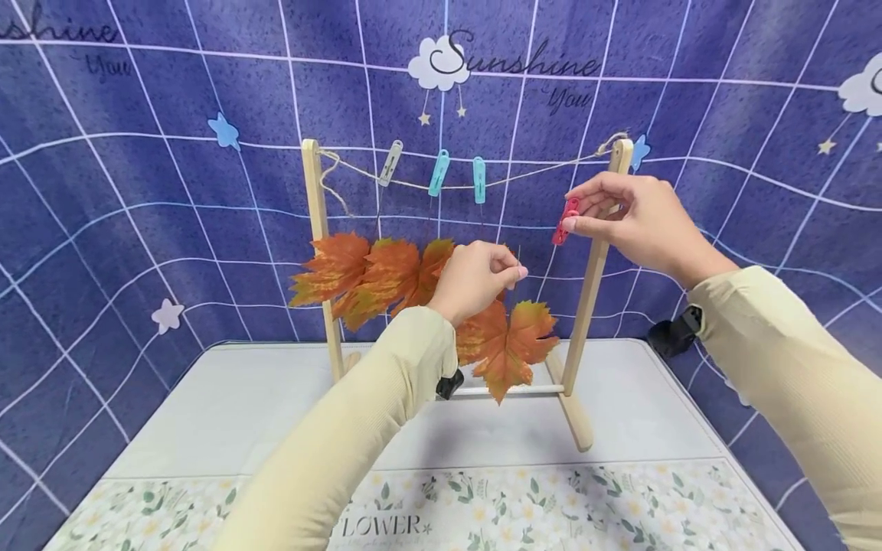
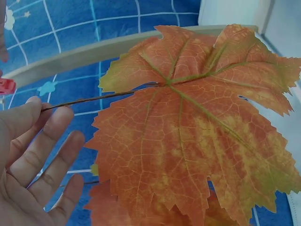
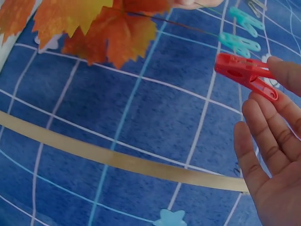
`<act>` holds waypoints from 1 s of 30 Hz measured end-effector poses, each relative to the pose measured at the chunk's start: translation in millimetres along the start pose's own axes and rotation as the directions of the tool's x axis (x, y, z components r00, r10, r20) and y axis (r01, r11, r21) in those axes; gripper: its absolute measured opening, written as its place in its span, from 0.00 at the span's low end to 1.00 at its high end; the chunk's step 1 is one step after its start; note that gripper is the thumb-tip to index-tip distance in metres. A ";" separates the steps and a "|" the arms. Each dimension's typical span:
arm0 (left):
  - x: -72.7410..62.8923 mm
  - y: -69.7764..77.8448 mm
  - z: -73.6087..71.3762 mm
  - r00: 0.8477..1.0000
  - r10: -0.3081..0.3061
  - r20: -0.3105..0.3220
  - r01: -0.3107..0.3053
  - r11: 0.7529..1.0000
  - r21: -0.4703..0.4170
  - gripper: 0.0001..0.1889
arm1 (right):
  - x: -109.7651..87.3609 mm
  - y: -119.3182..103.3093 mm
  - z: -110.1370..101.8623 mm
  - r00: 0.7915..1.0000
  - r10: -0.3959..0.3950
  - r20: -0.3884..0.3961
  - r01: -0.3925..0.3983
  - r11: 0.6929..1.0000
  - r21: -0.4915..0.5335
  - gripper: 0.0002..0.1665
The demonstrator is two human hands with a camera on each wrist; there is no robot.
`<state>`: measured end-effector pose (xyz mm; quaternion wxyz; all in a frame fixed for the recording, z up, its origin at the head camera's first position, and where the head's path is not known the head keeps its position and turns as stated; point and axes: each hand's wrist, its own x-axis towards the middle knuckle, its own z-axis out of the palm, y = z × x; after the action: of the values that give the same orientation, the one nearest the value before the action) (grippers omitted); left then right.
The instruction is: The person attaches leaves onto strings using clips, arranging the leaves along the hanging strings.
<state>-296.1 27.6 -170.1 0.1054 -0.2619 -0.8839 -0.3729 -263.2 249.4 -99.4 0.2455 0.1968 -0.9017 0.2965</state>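
Observation:
My left hand (image 1: 475, 277) pinches the thin brown stem of an orange maple leaf (image 1: 508, 348), which hangs below the fingers in front of the rack. That leaf (image 2: 188, 127) fills most of the left wrist view. Between thumb and fingers, my right hand (image 1: 637, 218) holds a red clothespin (image 1: 566, 222) near the right post, below the string. In the right wrist view the red clothespin (image 3: 244, 73) is gripped by its handle end. On the twine (image 1: 537, 177) sit a grey clothespin (image 1: 390, 163) and two turquoise clothespins (image 1: 439, 173), with leaves (image 1: 338, 268) hanging beneath by their stems.
The wooden rack (image 1: 592, 306) has two upright posts, feet and a white lower bar (image 1: 524, 390). It stands on a white table (image 1: 193, 413) with a floral mat (image 1: 551, 505) at the front. A blue gridded curtain (image 1: 207, 76) hangs behind.

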 end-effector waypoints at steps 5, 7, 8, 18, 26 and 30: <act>17.2 9.2 -0.6 1.000 -0.005 -0.008 0.005 0.999 0.033 0.10 | 13.2 -3.1 -11.3 0.999 -0.016 -0.036 0.016 1.000 0.000 0.21; 24.4 14.0 -0.4 1.000 -0.013 -0.016 0.013 0.999 0.044 0.10 | 19.1 -5.0 -15.4 0.999 -0.016 -0.052 0.018 1.000 0.025 0.20; 27.9 16.5 -0.2 1.000 -0.018 -0.021 0.019 0.999 0.046 0.10 | 22.3 -5.9 -17.2 0.998 -0.017 -0.061 0.020 0.999 0.040 0.20; 60.3 35.9 6.6 0.983 -0.109 -0.145 0.128 0.983 0.129 0.10 | 51.5 -13.8 -25.1 0.997 0.006 -0.074 -0.002 0.999 0.049 0.19; 76.2 45.8 10.1 0.956 -0.208 -0.206 0.237 0.963 0.128 0.12 | 64.8 -9.2 -23.2 0.998 0.014 -0.066 -0.007 0.994 0.105 0.16; 81.3 44.7 8.3 0.946 -0.229 -0.229 0.260 0.958 0.118 0.11 | 70.3 -6.8 -20.1 0.998 0.015 -0.054 -0.007 0.991 0.131 0.15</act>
<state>-340.1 90.9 -117.9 0.1711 -0.1000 -0.9181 -0.3433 -309.6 242.3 -42.9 0.2550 0.1993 -0.8744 0.3615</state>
